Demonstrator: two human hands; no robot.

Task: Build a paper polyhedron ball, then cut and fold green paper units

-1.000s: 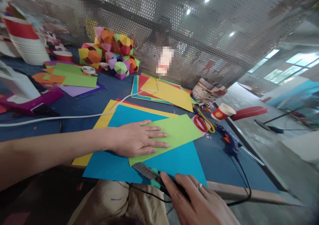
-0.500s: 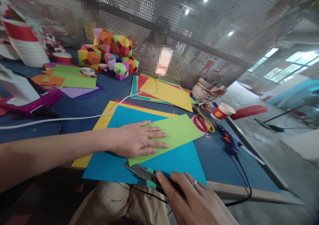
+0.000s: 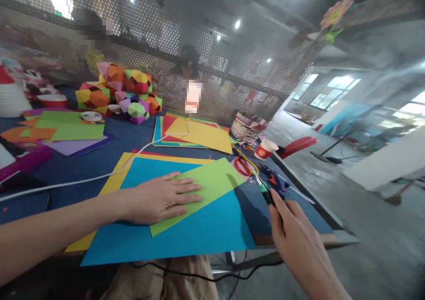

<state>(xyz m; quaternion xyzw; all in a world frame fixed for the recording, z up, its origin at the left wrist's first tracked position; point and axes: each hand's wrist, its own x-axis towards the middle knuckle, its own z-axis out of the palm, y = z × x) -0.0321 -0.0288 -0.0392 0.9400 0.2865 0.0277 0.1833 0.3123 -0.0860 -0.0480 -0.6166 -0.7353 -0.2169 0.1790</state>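
Observation:
My left hand lies flat, fingers spread, on a light green sheet of paper. Under that sheet is a larger blue sheet, with a yellow sheet and a sliver of red beneath it. My right hand is closed round a utility knife with a black and green handle. The knife is held up to the right of the green paper, its blade pointing up and away from me. Behind it, red and yellow scissors lie on the table.
A glue gun and a paper cup stand near the table's right edge. Stacked coloured sheets lie at the back under a white cable. Folded paper balls are heaped at the back left, by a perforated metal screen.
The knife has moved from the green sheet's near corner to beyond its right side, lifted by my right hand. My left hand stays flat on the paper. The view has turned right.

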